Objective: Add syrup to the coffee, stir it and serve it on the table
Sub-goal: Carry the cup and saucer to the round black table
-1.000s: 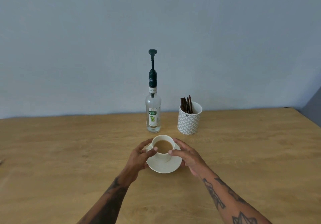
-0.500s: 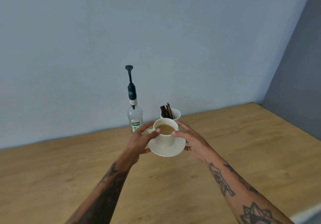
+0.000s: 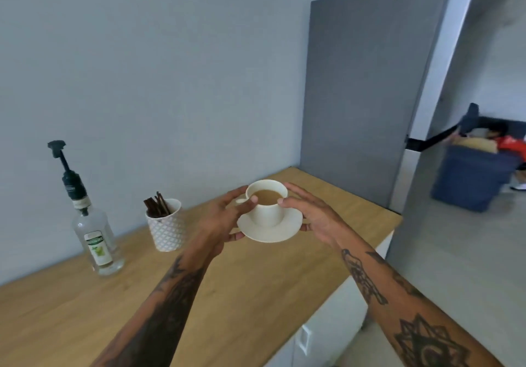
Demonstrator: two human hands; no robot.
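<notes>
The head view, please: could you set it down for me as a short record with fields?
cup: white ceramic cup of milky coffee, on a white saucer
carry: held above the wooden counter
left hand: holds cup and saucer
right hand: holds cup and saucer
syrup: clear glass pump bottle, upright on the counter
stirrers: dark sticks in a white patterned pot

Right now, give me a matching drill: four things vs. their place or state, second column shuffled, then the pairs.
Things:
1. cup
2. saucer
3. syrup bottle
4. patterned holder

Place or state:
A. stands on the counter, pump on top
B. holds dark stir sticks
C. filled with milky coffee
D. held up by the left hand and right hand

Pairs: 1-C, 2-D, 3-A, 4-B
</notes>
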